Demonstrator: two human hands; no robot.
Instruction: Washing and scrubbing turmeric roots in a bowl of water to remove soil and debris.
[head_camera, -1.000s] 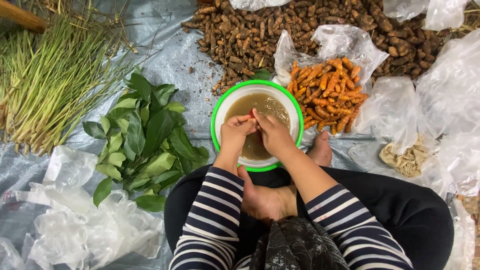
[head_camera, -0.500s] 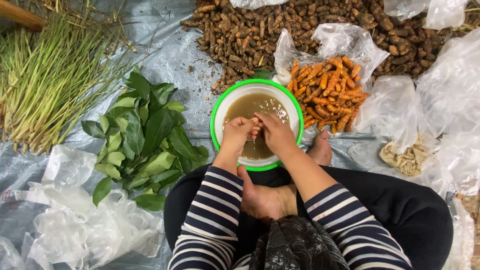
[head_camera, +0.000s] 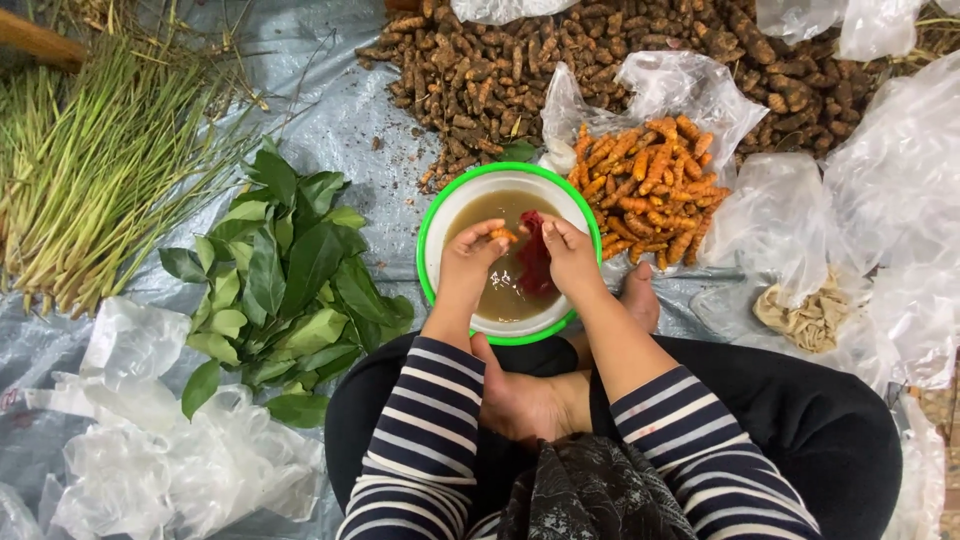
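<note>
A white bowl with a green rim holds murky brown water and sits on the plastic sheet in front of my crossed legs. My left hand is over the bowl, pinching a small orange root piece at its fingertips. My right hand is beside it, holding a dark red scrubbing net that hangs into the water. Both hands nearly touch above the bowl's middle.
Cleaned orange roots lie on a clear bag right of the bowl. A heap of brown unwashed roots spreads behind. Green leaves and lemongrass stalks lie left. Crumpled plastic bags sit at the lower left and right.
My hands have drawn slightly apart over the bowl. The red net in my right hand and the orange root in my left now show clearly.
</note>
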